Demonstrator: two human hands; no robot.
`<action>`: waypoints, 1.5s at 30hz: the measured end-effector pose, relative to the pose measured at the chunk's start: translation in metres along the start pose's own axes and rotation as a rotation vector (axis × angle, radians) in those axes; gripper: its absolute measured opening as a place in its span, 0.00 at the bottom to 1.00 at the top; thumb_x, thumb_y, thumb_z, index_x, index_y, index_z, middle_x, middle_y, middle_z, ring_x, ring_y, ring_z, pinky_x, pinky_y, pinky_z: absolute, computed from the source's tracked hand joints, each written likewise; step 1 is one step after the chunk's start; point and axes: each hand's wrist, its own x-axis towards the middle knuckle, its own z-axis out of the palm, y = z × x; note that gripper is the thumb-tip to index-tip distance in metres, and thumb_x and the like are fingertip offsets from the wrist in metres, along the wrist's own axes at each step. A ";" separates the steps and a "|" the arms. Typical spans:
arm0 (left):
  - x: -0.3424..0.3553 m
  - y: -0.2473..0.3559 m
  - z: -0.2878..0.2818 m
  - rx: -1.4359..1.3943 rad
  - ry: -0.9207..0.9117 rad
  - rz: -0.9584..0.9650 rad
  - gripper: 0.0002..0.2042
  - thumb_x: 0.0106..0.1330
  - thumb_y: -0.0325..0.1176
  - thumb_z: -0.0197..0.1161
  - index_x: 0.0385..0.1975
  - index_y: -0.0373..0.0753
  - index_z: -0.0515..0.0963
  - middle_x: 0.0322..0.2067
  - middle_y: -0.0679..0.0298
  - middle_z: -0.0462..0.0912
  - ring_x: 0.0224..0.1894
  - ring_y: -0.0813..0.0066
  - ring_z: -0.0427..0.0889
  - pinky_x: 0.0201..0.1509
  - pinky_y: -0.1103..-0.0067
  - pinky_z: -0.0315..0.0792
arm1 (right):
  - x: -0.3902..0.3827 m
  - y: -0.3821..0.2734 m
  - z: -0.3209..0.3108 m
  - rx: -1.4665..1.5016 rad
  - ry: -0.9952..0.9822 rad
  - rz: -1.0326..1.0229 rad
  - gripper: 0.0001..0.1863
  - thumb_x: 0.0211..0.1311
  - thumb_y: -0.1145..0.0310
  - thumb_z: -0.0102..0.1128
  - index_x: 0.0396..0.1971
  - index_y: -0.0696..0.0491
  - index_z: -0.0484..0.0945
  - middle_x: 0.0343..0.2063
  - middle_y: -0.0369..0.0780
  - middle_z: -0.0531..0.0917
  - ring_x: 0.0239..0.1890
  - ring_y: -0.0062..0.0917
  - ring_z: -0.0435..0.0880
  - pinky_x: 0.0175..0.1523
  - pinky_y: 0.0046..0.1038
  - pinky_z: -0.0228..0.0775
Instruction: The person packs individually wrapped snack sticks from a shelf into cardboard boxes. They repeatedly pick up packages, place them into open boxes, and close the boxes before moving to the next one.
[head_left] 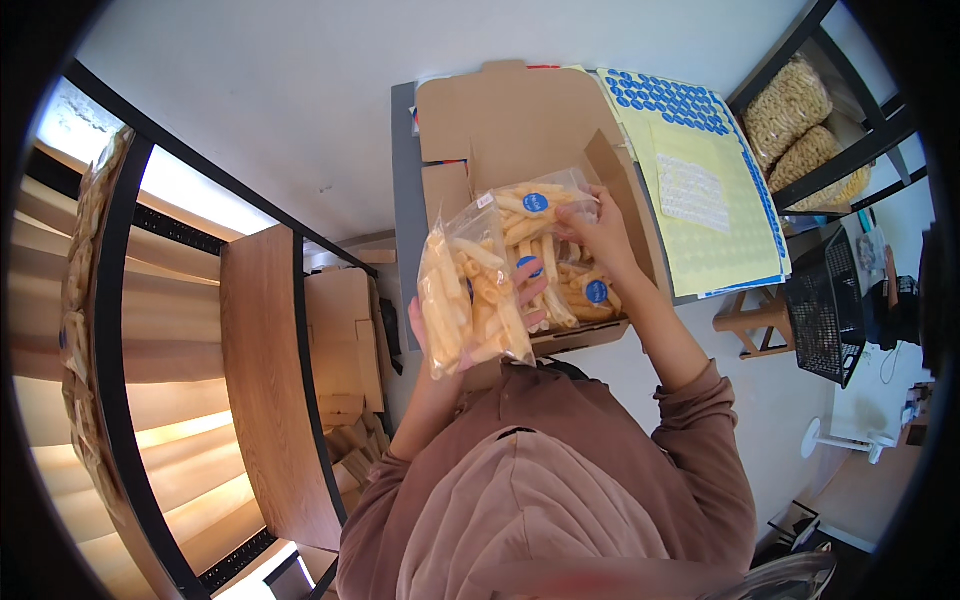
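Note:
My left hand (428, 322) holds up a clear bag of pale yellow stick snacks (470, 295) just in front of an open cardboard box (520, 125). My right hand (597, 232) reaches into the box and grips a second snack bag with a round blue sticker (540, 208) by its upper right edge. More sticker-sealed bags (585, 290) lie inside the box beneath it. The box stands on a grey table (405, 180), with its lid flaps folded back.
Sheets of round blue stickers on yellow backing (700, 160) lie on the table right of the box. A black shelf (830, 110) at upper right carries large snack bags. A black crate (825, 310) sits at right. Flat cardboard (340, 330) and a wooden shelf unit (260, 400) stand at left.

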 end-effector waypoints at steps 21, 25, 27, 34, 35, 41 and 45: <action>-0.019 0.056 0.011 0.129 0.036 0.386 0.51 0.41 0.64 0.65 0.65 0.48 0.50 0.65 0.51 0.47 0.67 0.49 0.45 0.65 0.47 0.46 | -0.009 -0.071 -0.034 0.146 0.055 -0.359 0.25 0.50 0.82 0.60 0.51 0.57 0.70 0.43 0.38 0.74 0.38 0.22 0.80 0.40 0.19 0.74; -0.030 0.060 0.002 0.646 0.124 0.523 0.48 0.45 0.64 0.62 0.65 0.49 0.49 0.64 0.51 0.51 0.64 0.47 0.54 0.63 0.49 0.55 | -0.031 -0.092 -0.006 0.009 -0.212 -0.367 0.24 0.52 0.80 0.60 0.51 0.56 0.70 0.43 0.37 0.75 0.39 0.22 0.80 0.41 0.18 0.74; -0.031 0.059 -0.009 0.769 0.089 0.517 0.47 0.46 0.64 0.61 0.65 0.48 0.50 0.63 0.51 0.53 0.62 0.45 0.57 0.61 0.49 0.59 | -0.045 -0.089 0.021 0.016 -0.315 -0.364 0.23 0.52 0.79 0.61 0.51 0.55 0.70 0.44 0.37 0.75 0.39 0.21 0.80 0.40 0.17 0.74; -0.046 0.066 -0.015 0.518 -0.066 0.477 0.48 0.45 0.66 0.59 0.65 0.50 0.49 0.64 0.55 0.53 0.61 0.42 0.58 0.55 0.42 0.61 | -0.027 -0.071 0.024 -0.055 -0.357 -0.375 0.24 0.58 0.68 0.59 0.53 0.58 0.67 0.50 0.44 0.73 0.46 0.26 0.77 0.50 0.31 0.71; -0.047 0.067 -0.013 0.405 -0.092 0.509 0.47 0.46 0.66 0.59 0.65 0.51 0.49 0.64 0.56 0.52 0.62 0.42 0.57 0.55 0.41 0.60 | -0.023 -0.059 0.019 -0.366 -0.314 -0.457 0.27 0.56 0.63 0.60 0.54 0.57 0.67 0.49 0.44 0.74 0.47 0.29 0.76 0.51 0.34 0.69; -0.056 0.077 -0.013 0.152 -0.123 0.579 0.41 0.51 0.63 0.57 0.65 0.56 0.51 0.65 0.61 0.50 0.65 0.43 0.49 0.57 0.37 0.52 | -0.018 -0.018 0.007 -0.884 -0.405 -0.409 0.39 0.46 0.49 0.66 0.55 0.56 0.66 0.47 0.47 0.75 0.51 0.37 0.73 0.54 0.40 0.64; -0.061 0.082 -0.016 0.229 -0.080 0.580 0.40 0.52 0.62 0.58 0.64 0.57 0.52 0.66 0.62 0.50 0.66 0.45 0.47 0.59 0.38 0.50 | -0.019 -0.039 0.005 -0.558 -0.449 -0.183 0.36 0.46 0.56 0.67 0.53 0.59 0.67 0.43 0.44 0.77 0.43 0.29 0.78 0.46 0.32 0.70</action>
